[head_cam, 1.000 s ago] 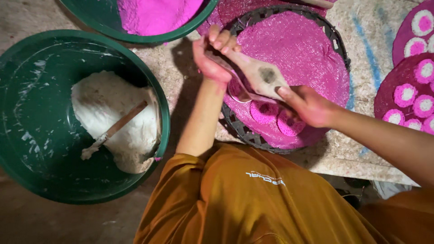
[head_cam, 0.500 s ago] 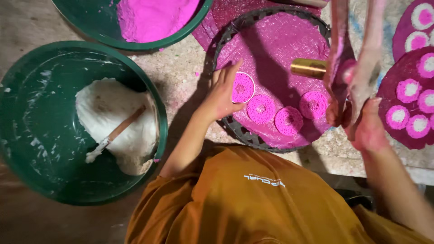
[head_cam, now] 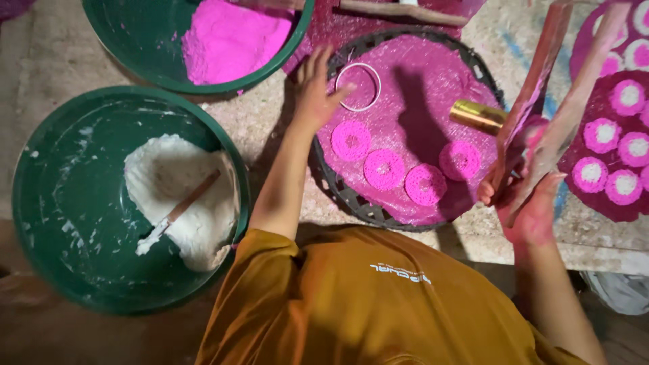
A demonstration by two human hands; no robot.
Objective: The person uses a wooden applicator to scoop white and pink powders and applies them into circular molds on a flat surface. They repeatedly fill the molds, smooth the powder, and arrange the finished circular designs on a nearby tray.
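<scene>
Nearest, the person's orange shirt [head_cam: 365, 304] is filling the bottom of the view. To the near left, a large green basin [head_cam: 61, 223] is holding a mound of white dough [head_cam: 186, 196] with a wooden stick [head_cam: 193, 199] lying in it. To the right, the right hand [head_cam: 524, 203], stained pink, is gripping two long flat wooden paddles [head_cam: 554, 101] that are rising tilted away toward the far right; its fingers are clenched around their lower ends. Just left of that hand, four flat pink discs [head_cam: 385, 167] are lying in a curved row on the pink sheet covering a round dark woven tray [head_cam: 338, 189]. A short brass cylinder [head_cam: 476, 115] is lying on its side on the same sheet, just beside the paddles. Farther in, the left hand [head_cam: 314, 94] is reaching over the tray's left rim, fingers spread and loose, its fingertips touching a white ring [head_cam: 358, 86] that is sitting flat on the sheet. At the right edge, another pink surface is carrying more discs with white centres [head_cam: 612, 145]. Farthest, a second green basin [head_cam: 135, 47] is holding bright pink powder [head_cam: 230, 37].
</scene>
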